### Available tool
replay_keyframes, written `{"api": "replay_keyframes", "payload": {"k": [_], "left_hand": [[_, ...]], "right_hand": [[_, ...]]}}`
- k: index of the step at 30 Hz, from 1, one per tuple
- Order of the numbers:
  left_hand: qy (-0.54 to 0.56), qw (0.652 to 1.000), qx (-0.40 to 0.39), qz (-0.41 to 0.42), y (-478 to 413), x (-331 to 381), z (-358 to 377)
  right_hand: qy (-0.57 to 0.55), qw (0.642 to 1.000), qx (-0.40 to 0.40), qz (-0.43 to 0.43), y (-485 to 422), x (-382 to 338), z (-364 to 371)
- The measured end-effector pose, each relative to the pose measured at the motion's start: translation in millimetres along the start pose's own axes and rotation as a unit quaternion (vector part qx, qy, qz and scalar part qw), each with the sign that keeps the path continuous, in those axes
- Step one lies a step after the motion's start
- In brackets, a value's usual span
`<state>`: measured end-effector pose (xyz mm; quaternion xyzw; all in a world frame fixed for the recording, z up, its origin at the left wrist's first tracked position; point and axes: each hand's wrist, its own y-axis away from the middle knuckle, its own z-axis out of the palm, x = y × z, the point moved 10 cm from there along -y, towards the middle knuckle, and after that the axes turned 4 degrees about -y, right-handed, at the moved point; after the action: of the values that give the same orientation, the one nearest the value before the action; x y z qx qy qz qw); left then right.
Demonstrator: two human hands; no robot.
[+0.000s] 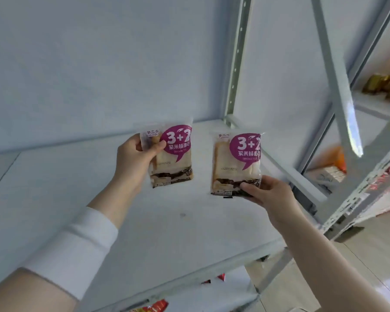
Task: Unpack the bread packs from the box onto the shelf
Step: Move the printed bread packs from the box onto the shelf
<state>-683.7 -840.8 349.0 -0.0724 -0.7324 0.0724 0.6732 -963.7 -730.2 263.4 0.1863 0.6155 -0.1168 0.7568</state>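
Two in hand: upright, labels toward me, I judge for neat shelving.
Left grip [135,158]: clamped on left bread pack [176,158] at its top corner, over the shelf [99,210].
Right grip [268,192]: pinches right bread pack [236,163] from below.

a: where does the view look from?
b: one wide-angle view, from the person's head. it faces forward and down onto the white shelf [144,233], close in, at arm's reach.
a: is it level?
b: no, it leans. the shelf's front edge climbs from lower left to right, and the metal upright [234,64] slants.
a: how near are the hands?
b: the forearms enter from the bottom corners. the left hand [133,158] and right hand [273,194] sit mid-frame, near enough to read the large print on the left bread pack [173,158] and right bread pack [236,163].
a: and the edges?
b: the wall [99,52] fills the top. farther shelves [374,104] blur at the right, with floor [358,266] below.
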Motion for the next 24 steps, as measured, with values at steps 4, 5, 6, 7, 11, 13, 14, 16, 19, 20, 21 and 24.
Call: {"api": "replay_keyframes", "payload": {"k": [4, 5, 6, 7, 11, 13, 14, 16, 19, 20, 21, 24], "left_hand": [[0.006, 1.000, 0.004, 0.002, -66.1, -22.4, 16.3], [0.009, 1.000, 0.003, 0.002, -83.4, -27.2, 22.7], [0.008, 1.000, 0.001, 0.003, -101.1, -31.1, 30.0], [0.001, 1.000, 0.002, 0.005, -119.9, -35.4, 37.3], [-0.022, 0.999, 0.014, 0.019, -194.3, -55.1, 65.6], [-0.026, 0.999, 0.021, 0.023, -221.8, -66.8, 77.2], [-0.027, 0.999, 0.025, 0.023, -232.6, -72.8, 81.9], [-0.022, 0.999, 0.042, 0.020, -248.5, -85.0, 87.7], [0.005, 0.997, 0.076, 0.014, -261.5, -100.6, 89.8], [0.008, 0.996, 0.084, 0.016, -263.9, -102.4, 90.3], [0.003, 0.996, 0.092, 0.019, -266.3, -104.0, 90.2], [-0.047, 0.991, 0.122, 0.035, -270.9, -105.3, 87.0]], "right_hand": [[0.013, 1.000, 0.006, -0.001, -91.6, -0.4, 12.4], [0.018, 1.000, 0.007, -0.004, -114.7, -2.8, 15.0], [0.025, 1.000, 0.004, -0.010, -138.8, -5.7, 18.7], [0.033, 0.999, -0.002, -0.017, -163.3, -8.7, 23.2], [0.090, 0.995, -0.019, -0.049, -257.0, -16.2, 40.2], [0.135, 0.988, -0.027, -0.065, -289.7, -15.8, 48.6], [0.152, 0.985, -0.031, -0.073, -300.8, -16.1, 53.7], [0.161, 0.982, -0.036, -0.089, -320.2, -15.5, 62.1], [0.167, 0.980, -0.041, -0.103, -340.6, -17.3, 71.9], [0.178, 0.977, -0.044, -0.107, -345.0, -18.6, 75.8], [0.195, 0.973, -0.047, -0.112, -349.5, -19.1, 79.2], [0.239, 0.961, -0.045, -0.128, -358.0, -20.6, 87.2]]}}
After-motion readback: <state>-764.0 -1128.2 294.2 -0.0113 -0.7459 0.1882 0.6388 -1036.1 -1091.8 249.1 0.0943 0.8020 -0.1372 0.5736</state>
